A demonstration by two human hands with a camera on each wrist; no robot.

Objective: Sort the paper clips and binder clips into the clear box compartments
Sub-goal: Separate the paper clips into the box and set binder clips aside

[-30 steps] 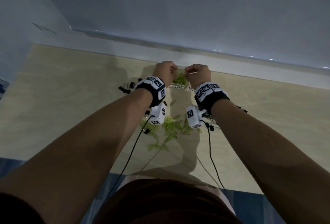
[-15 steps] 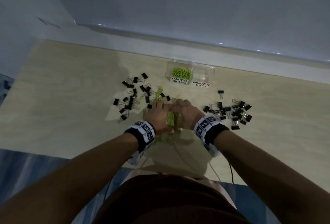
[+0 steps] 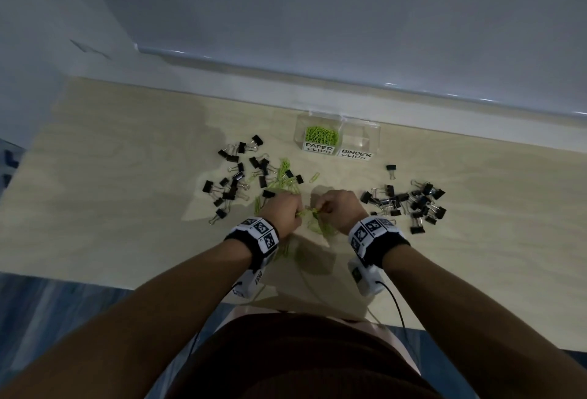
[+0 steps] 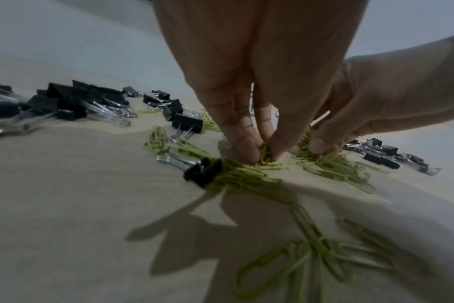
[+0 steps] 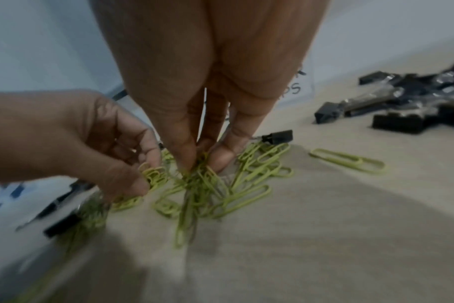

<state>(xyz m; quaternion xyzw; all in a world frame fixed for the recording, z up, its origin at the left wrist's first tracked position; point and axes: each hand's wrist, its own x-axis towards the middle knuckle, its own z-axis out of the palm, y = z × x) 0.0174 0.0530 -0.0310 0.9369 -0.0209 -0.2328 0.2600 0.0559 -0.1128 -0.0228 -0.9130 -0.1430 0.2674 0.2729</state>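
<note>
At the far edge of the bench (image 3: 104,157), against the wall, the clear box (image 3: 374,131) stands with two compartments; handwritten labels read "PAPER CLIPS" (image 3: 319,148) on the left and "BINDER CLIPS" (image 3: 355,154) on the right. The left compartment holds green paper clips (image 3: 321,135). Near the front edge, the left hand (image 3: 283,212) and right hand (image 3: 340,208) work side by side, each pinching a bunch of loose paper clips (image 5: 208,184) between thumb and fingertips (image 4: 246,147), the bunches touching the bench. Black binder clips lie in two scatters: a left group (image 3: 236,179) and a right group (image 3: 409,203). Bare bench surface lies beyond both scatters, left and right.
</note>
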